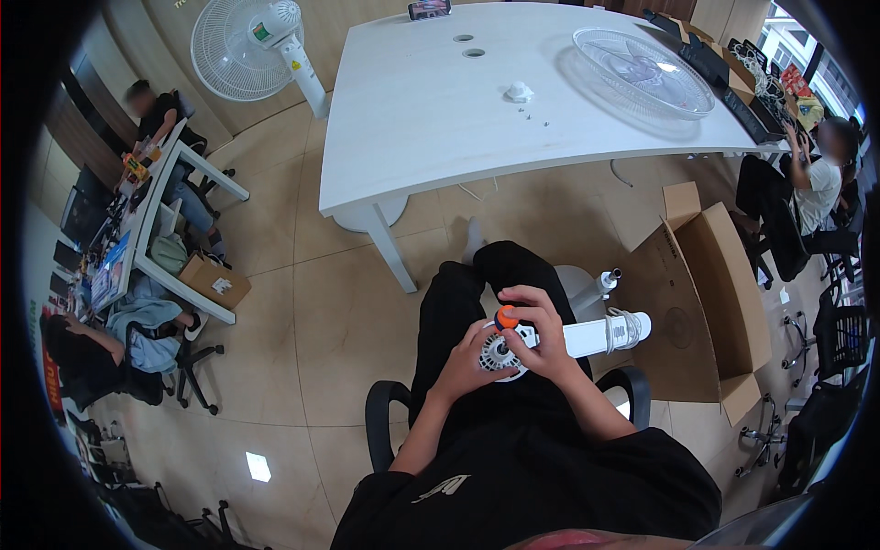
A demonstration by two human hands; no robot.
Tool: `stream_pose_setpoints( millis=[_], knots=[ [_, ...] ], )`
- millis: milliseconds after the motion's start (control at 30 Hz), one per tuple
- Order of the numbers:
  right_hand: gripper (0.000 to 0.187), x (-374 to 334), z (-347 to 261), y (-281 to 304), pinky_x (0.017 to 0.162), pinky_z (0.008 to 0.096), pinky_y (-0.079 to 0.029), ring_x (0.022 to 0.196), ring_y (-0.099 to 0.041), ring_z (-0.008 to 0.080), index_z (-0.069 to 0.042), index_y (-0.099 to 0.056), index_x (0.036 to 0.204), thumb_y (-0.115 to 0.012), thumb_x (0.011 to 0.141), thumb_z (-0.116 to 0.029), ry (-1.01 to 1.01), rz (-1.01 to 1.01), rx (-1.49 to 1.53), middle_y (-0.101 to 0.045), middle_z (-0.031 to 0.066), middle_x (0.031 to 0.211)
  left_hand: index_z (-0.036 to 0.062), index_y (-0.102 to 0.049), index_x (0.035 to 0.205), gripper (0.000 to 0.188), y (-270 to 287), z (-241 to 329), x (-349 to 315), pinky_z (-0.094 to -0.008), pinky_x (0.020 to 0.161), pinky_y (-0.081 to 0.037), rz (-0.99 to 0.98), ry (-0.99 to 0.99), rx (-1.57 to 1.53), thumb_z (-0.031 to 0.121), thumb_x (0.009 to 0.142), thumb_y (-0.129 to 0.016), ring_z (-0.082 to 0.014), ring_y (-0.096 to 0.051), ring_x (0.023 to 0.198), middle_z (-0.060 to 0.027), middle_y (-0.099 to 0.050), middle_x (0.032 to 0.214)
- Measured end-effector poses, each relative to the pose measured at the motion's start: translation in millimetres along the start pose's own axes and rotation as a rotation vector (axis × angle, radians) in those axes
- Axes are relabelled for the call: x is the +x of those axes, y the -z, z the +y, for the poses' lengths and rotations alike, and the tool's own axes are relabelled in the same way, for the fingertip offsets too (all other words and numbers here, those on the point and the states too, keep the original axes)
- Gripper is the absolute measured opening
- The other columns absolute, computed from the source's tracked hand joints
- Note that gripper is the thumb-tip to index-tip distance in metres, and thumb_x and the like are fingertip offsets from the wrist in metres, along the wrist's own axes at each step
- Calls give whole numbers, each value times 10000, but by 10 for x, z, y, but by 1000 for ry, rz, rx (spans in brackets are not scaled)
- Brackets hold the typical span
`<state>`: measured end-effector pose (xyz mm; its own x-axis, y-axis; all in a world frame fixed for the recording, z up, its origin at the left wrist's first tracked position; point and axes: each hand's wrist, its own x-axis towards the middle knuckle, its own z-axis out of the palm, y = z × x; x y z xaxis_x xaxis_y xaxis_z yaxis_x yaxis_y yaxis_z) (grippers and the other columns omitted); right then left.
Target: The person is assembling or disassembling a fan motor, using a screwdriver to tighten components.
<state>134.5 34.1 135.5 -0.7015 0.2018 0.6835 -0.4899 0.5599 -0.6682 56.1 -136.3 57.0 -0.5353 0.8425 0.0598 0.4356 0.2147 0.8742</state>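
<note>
On my lap lies a white fan motor head [496, 357] with a slotted round housing, joined to a white neck [587, 338]. A white power cord [624, 330] is wound around the neck's far end. My left hand [465, 364] is closed around the left side of the motor housing. My right hand [541, 337] curls over the housing, its fingers and thumb closed about an orange round-ended piece [506, 317]. That piece stands over the motor's middle; its lower part is hidden, so its exact kind is unclear.
Ahead stands a white table [412, 119] with a fan grille [642, 73], small screws [529, 116] and a crumpled white bag [519, 92]. An open cardboard box [674, 316] stands right, beside a white stand pole [600, 286]. An assembled fan [246, 48] stands back left. People sit at both sides.
</note>
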Motion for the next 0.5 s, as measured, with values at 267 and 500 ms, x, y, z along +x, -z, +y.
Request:
stream_pose_setpoints(
  millis=[267, 500],
  knots=[
    [417, -66, 28, 11, 971, 420, -556, 1179, -668, 348, -74, -602, 1232, -741, 854, 32, -70, -61, 59, -615, 217, 1309, 65, -511, 1403, 836, 7, 21, -12, -438, 1039, -525, 12, -5, 23, 380, 747, -923, -358, -626, 1253, -132, -547, 1415],
    [391, -62, 16, -13, 958, 410, -557, 1164, -669, 330, -64, -611, 1235, -756, 875, -19, -44, 4, 6, -599, 190, 1205, 72, -521, 1393, 815, -9, -31, -9, -440, 1023, -534, 43, -85, 15, 366, 748, -925, -357, -638, 1236, -130, -554, 1411]
  ],
)
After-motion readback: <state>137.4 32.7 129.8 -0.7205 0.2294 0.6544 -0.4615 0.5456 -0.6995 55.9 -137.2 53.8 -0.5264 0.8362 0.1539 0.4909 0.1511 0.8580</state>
